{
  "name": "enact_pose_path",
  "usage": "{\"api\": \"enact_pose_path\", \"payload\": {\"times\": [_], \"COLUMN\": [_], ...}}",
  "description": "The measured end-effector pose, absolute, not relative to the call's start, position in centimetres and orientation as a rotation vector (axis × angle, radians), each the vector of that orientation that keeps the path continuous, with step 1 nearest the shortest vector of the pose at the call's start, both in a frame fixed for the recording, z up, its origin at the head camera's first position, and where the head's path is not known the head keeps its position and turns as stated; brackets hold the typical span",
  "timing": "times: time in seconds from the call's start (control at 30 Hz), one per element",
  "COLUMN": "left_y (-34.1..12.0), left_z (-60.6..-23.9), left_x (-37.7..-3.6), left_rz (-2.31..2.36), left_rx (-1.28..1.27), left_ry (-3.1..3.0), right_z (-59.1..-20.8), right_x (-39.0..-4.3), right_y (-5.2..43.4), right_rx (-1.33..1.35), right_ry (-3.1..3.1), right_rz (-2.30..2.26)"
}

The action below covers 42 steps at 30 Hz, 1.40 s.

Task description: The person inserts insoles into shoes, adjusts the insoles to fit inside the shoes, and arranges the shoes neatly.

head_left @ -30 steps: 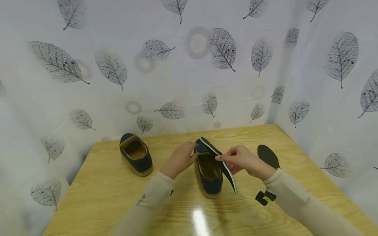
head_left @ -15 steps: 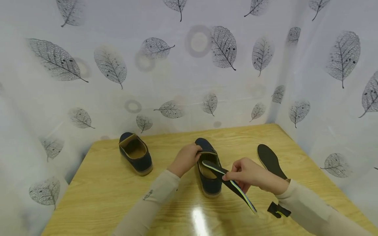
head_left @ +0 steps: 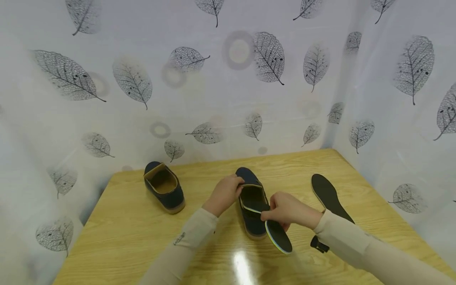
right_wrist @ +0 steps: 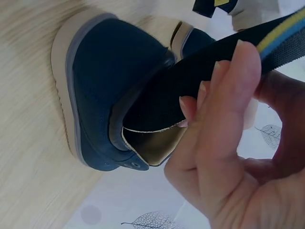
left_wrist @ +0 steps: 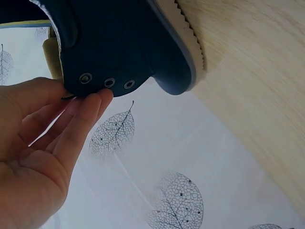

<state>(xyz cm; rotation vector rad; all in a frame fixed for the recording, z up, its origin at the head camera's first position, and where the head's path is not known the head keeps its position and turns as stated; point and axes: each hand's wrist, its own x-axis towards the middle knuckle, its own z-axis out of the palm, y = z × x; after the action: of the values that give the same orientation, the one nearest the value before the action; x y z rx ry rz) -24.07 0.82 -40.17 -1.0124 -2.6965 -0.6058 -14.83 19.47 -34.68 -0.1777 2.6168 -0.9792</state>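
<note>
A navy shoe (head_left: pixel 255 226) with a pale sole stands mid-table, toe to the back. My left hand (head_left: pixel 224 194) pinches the edge of its upper; in the left wrist view, thumb and fingers meet on the flap with metal eyelets (left_wrist: pixel 109 82). A black insole (head_left: pixel 279 237) with a thin yellow and blue edge is pinched between the thumb and fingers of my right hand (head_left: pixel 291 210). Its front end dips inside the shoe's opening, while its rear end sticks out past the heel. The right wrist view shows the insole (right_wrist: pixel 164 98) entering over the tan lining (right_wrist: pixel 159 143).
A matching navy shoe (head_left: pixel 173 200) stands at the left of the wooden table (head_left: pixel 124 233). Another black insole (head_left: pixel 325 192) lies at the right, partly behind my right sleeve (head_left: pixel 343 233). A white curtain with leaf prints (head_left: pixel 213 91) hangs behind the table.
The insole came down from above the shoe, drew back toward me, then its front end went into the opening. My right hand turned it flatter. The left hand has taken hold of the upper.
</note>
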Motion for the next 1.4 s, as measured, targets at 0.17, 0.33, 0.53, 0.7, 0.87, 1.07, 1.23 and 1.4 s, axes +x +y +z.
{"api": "enact_pose_path", "payload": {"times": [0.17, 0.33, 0.53, 0.7, 0.87, 1.07, 1.23, 1.4], "left_y": [0.7, 0.7, 0.7, 0.6, 0.7, 0.8, 0.7, 0.7], "left_z": [-40.4, -40.6, -40.7, -40.7, -40.9, -41.1, -41.2, -41.1], "left_x": [-24.1, -24.3, -24.7, -24.9, -25.1, -25.2, -25.2, -25.4], "left_rz": [-0.619, -0.655, -0.68, -0.73, -0.792, -0.849, -0.879, -0.913], "left_rx": [-1.009, -1.002, -0.979, -0.964, -0.955, -0.935, -0.914, -0.906], "left_ry": [-2.666, -2.664, -2.672, -2.684, -2.676, -2.638, -2.631, -2.608], "right_z": [-35.0, -35.1, -35.3, -36.0, -36.3, -36.9, -37.3, -37.8], "right_x": [-15.9, -16.7, -17.4, -18.0, -18.5, -19.3, -19.9, -20.5], "right_y": [19.1, 18.8, 18.5, 18.3, 18.0, 17.6, 17.2, 16.8], "right_rx": [-0.201, -0.204, -0.183, -0.188, -0.194, -0.158, -0.152, -0.164], "right_ry": [2.65, 2.628, 2.617, 2.644, 2.67, 2.708, 2.731, 2.779], "right_rz": [-0.916, -0.919, -0.929, -0.9, -0.875, -0.834, -0.788, -0.735]}}
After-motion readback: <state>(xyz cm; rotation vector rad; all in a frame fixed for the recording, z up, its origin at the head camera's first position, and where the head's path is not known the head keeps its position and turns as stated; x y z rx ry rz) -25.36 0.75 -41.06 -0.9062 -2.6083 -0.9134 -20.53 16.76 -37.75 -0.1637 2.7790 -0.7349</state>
